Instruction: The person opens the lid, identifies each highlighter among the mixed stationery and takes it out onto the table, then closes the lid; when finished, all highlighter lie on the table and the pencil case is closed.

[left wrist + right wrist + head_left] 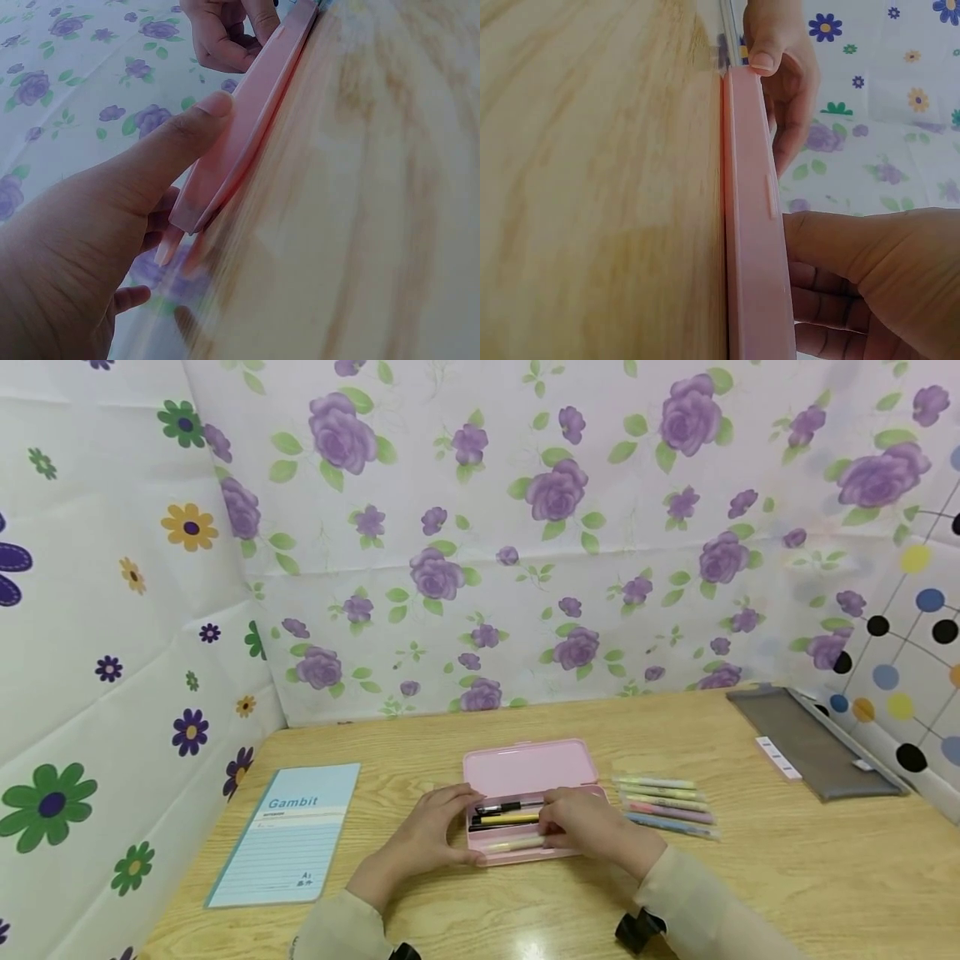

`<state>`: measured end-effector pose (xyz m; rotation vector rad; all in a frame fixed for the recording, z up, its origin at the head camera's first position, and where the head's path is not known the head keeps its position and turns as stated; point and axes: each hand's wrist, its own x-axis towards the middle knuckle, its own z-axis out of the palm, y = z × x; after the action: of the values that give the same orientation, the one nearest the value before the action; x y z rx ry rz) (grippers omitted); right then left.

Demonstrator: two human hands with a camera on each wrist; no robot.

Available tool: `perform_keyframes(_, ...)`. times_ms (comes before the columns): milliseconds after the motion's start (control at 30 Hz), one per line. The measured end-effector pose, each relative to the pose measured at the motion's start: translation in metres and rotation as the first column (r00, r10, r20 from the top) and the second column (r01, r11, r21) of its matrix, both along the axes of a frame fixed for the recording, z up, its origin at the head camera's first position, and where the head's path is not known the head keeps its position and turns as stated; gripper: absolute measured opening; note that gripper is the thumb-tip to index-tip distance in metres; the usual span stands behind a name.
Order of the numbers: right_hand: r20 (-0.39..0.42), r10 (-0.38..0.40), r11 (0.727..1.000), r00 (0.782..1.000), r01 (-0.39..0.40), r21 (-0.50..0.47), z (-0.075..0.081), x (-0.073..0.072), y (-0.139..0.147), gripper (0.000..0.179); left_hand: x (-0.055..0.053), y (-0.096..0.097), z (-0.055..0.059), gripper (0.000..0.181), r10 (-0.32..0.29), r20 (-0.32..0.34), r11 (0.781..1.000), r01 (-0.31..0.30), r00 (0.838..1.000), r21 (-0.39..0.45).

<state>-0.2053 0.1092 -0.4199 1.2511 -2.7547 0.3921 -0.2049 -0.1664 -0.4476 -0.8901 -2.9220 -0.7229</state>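
An open pink pencil case (531,768) lies on the table with its lid folded back. My left hand (423,835) holds its left end, thumb at the front edge and fingers at the back; the left wrist view shows that thumb (187,131) on the case wall (247,112). Inside are a black pen (498,808), a yellow pen (510,818) and, in the front compartment, a pale yellow highlighter (513,844). My right hand (592,827) reaches into the case with curled fingers at the highlighter's right end. In the right wrist view the case wall (757,225) hides those fingertips.
Several highlighters (667,806) in yellow, pink-purple and blue lie in a row right of the case. At the left is a light blue notebook (288,835). A dark grey flat item (817,739) lies at the back right. Flowered cloth (480,527) stands behind the table.
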Motion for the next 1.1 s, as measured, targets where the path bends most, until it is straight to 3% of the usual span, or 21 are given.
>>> perform_keyframes(467,-0.026,0.005,1.0,1.0,-0.005,0.004,0.001,0.0,0.003,0.01,0.001,0.001,0.001,0.088,-0.002,0.015,1.0,0.002,1.0,0.01)
perform_keyframes(1100,-0.026,-0.023,1.0,0.999,0.023,-0.009,0.022,0.001,0.016,0.011,0.001,0.001,0.0,0.087,-0.007,0.005,1.0,0.007,1.0,0.001)
